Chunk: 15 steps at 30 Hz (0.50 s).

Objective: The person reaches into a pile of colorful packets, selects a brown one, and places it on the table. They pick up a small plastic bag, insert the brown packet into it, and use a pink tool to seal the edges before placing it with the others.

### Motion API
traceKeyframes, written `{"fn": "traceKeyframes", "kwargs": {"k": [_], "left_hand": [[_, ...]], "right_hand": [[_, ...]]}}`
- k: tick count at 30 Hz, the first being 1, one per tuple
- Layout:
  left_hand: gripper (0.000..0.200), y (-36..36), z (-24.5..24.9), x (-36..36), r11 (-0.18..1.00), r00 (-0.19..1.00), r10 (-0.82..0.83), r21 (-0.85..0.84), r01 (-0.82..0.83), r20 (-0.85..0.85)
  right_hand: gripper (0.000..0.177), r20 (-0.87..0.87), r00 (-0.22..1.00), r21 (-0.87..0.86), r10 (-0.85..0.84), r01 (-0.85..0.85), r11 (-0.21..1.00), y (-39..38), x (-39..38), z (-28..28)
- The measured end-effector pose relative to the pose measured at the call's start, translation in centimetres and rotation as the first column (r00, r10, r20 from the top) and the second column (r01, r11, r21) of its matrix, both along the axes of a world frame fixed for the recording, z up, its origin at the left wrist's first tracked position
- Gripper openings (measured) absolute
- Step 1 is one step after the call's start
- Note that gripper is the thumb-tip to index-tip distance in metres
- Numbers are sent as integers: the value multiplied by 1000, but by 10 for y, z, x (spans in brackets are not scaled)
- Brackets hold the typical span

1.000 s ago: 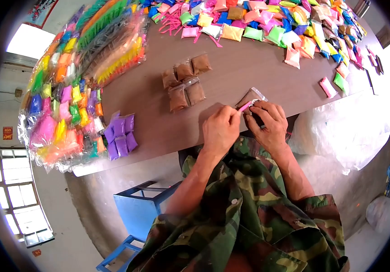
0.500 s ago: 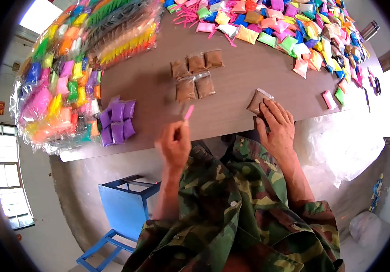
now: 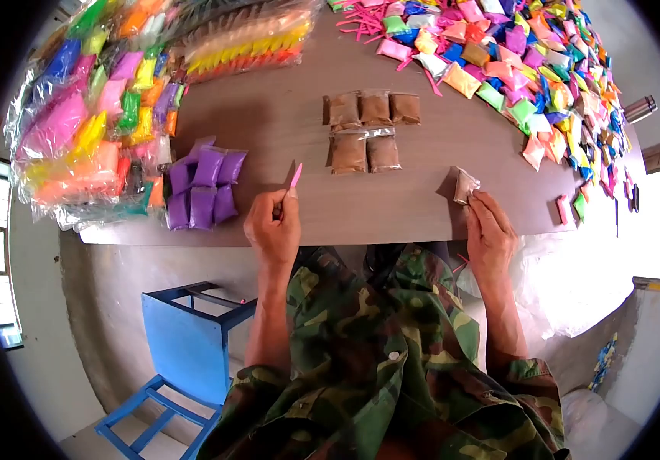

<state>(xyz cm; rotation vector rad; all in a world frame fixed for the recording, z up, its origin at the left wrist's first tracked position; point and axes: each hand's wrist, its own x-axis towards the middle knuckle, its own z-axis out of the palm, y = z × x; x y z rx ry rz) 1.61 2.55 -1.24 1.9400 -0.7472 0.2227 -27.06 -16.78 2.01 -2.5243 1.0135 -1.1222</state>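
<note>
Near the bench (image 3: 284, 123) edge, left hand (image 3: 272, 230) pinched a pink stick (image 3: 295, 176); right hand (image 3: 489, 234) gripped a brown packet (image 3: 465, 185), which could slip off.

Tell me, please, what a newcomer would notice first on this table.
The heap of bright packets at the far right and the bagged colourful bundles at the far left strike first. The left hand holds a pink stick, and the right hand pinches a brown packet at the table's near edge.

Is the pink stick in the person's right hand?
No, the left hand holds the pink stick, while the right hand grips a brown packet.
</note>
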Motion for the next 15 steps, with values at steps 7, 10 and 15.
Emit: {"fn": "traceKeyframes", "kwargs": {"k": [7, 10, 15], "left_hand": [[12, -2, 3, -3, 1000, 998, 11, 5, -12, 55], [10, -2, 6, -4, 1000, 998, 2, 1, -2, 63], [10, -2, 7, -6, 1000, 998, 0, 5, 0, 59]], "right_hand": [[19, 150, 968, -108, 199, -184, 977, -4, 69, 8], [21, 139, 945, -118, 295, -280, 953, -7, 96, 8], [21, 87, 931, -115, 356, -345, 931, -9, 119, -4]]}}
